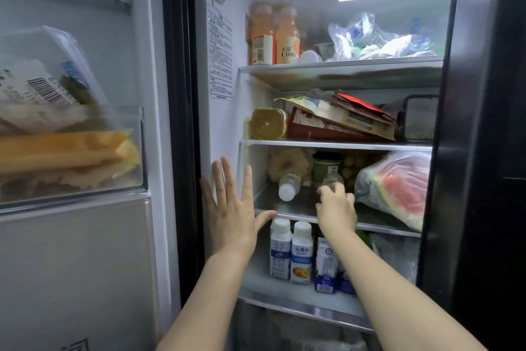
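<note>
Right hand (pixel 337 208) seemingly grips bottle (pixel 331 178) near shelf edge (pixel 378 227).

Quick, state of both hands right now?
Left hand: open, fingers spread, holding nothing.
Right hand: fingers curled round the clear bottle lying on the shelf.

right hand (pixel 337 208) covers bottle (pixel 332 177) cap; door-bin packets (pixel 57 148) blurred, cut off left

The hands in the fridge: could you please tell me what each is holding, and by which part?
The right hand grips the small clear bottle lying on the shelf by its cap end. The left hand holds nothing, its fingers spread.
</note>
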A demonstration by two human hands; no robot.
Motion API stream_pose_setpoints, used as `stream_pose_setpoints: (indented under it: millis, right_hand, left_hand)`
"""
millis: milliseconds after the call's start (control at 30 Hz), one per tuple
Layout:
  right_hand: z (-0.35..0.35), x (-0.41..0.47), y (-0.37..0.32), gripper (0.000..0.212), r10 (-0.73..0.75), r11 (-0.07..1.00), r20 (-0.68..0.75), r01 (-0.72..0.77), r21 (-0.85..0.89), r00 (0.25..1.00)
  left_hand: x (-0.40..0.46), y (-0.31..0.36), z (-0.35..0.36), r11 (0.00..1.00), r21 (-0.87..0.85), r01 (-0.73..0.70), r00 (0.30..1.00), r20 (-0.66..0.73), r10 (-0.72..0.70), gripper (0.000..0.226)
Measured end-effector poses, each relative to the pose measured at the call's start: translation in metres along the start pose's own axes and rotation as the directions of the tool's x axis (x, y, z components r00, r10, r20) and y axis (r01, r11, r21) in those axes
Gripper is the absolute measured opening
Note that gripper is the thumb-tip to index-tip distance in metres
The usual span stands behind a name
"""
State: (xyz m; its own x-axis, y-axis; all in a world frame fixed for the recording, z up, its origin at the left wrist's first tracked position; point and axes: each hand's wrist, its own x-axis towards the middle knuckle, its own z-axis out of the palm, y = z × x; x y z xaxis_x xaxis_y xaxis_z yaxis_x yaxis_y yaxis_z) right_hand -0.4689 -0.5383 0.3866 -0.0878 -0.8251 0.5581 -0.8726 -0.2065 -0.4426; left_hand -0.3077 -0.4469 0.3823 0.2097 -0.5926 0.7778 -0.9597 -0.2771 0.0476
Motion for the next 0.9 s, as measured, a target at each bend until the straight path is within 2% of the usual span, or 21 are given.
stream_pose_setpoints:
  millis: [167,400,500,667,767,900]
  right_hand:
    - [-0.014,-0.012,0.003,0.021,-0.014,0.999,-0.064,0.017,0.039,0.998]
    - [-0.04,-0.048,0.001,0.017,-0.047,0.966,-0.106,0.072,0.247,0.993]
    - [-0.056,-0.068,-0.001,0.016,-0.106,0.957,-0.164,0.145,0.251,0.981]
    - [-0.089,-0.107,-0.011,0.016,-0.184,0.923,-0.234,0.249,0.292,0.955]
    - [-0.109,-0.131,-0.02,0.017,-0.193,0.922,-0.188,0.244,0.302,0.963]
    - [-0.119,-0.169,-0.022,0.019,-0.159,0.95,-0.028,0.16,0.267,0.987]
  left_hand:
    - [-0.001,0.003,-0.009,1.0,-0.025,-0.002,1.0,0.03,0.003,0.101]
    - [-0.006,0.005,-0.031,0.998,-0.066,0.008,0.989,0.147,0.002,0.099]
    - [-0.018,0.009,-0.044,0.982,-0.186,-0.003,0.98,0.197,0.04,0.093]
    - [-0.058,0.018,-0.056,0.898,-0.43,-0.092,0.955,0.217,0.202,0.087]
    - [-0.081,0.016,-0.059,0.844,-0.528,-0.096,0.943,0.222,0.246,0.086]
    - [-0.117,0.006,-0.069,0.743,-0.668,-0.053,0.929,0.241,0.282,0.087]
